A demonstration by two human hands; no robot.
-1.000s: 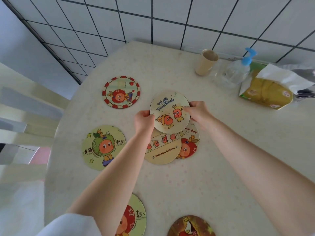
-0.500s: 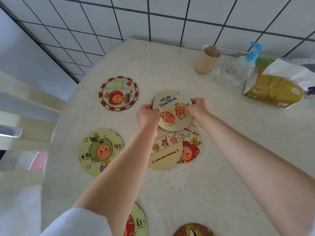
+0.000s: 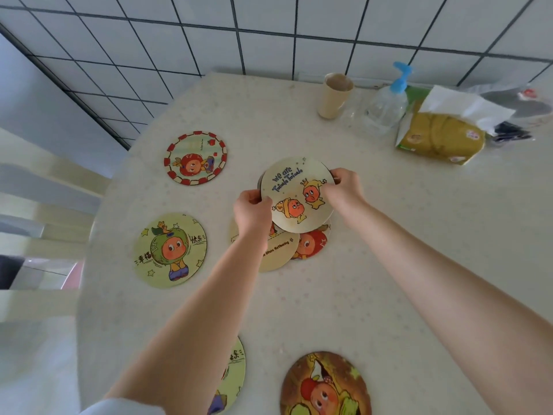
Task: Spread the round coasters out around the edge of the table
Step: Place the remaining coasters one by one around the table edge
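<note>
Lifted a little higher and tilted since half a second back: the "We are Twinkle Twinkle" coaster [image 3: 297,195], now covering more of the two coasters beneath. Pinched at its left rim by the left hand [image 3: 252,211] and at its right rim by the right hand [image 3: 343,190], both in a clenched grip on the disc's edge. Held above the middle of the counter [image 3: 419,250], over a beige lettered coaster [image 3: 279,253] and a red-faced coaster [image 3: 311,244], which overlap each other. Dark edge showing behind the held disc's upper left; cannot tell what it belongs to.

Already set out near the counter's left edge: a red-bordered coaster [image 3: 195,158] and, nearer, a green-hooded coaster [image 3: 170,250]. Close to the near edge, a pale green coaster [image 3: 233,375] half hidden by the left forearm, and a dark brown coaster [image 3: 324,384] beside it, apart.

Along the tiled wall [image 3: 269,25]: a beige cup [image 3: 334,95], a clear pump bottle [image 3: 389,100], a yellow tissue pack [image 3: 443,133].
</note>
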